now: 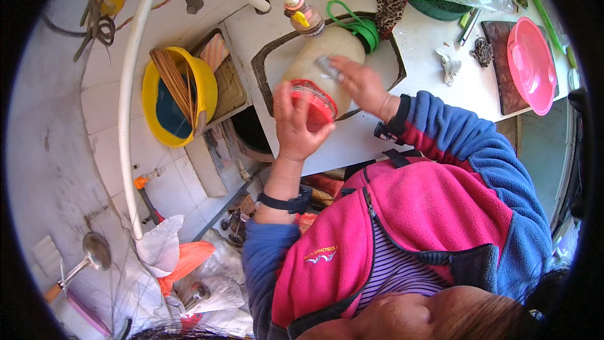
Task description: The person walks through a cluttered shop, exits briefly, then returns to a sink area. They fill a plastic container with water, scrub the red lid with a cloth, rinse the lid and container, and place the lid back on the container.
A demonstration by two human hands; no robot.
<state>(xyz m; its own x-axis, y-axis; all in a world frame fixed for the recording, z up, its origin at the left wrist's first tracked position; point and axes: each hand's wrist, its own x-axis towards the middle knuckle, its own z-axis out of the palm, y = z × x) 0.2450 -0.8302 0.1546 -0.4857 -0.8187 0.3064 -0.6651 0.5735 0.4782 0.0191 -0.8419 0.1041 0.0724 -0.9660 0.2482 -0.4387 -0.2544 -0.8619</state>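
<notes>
A large, rounded, pale see-through jar lies tilted in the sink, its red lid towards me. My left hand is spread over this lid, gripping it with fingers on the far rim and the thumb on the near side. Pressed to the jar's side is a small greyish scrubbing pad, held in my right hand; motion blurs it, so its material is unclear. A green cap with a loop handle sits at the jar's far end.
A tap with a yellow lever hangs just above the jar. Left stands a yellow bucket with wooden sticks. At right are a green basket, a dark cutting board and a pink basin. A white pipe rises at left.
</notes>
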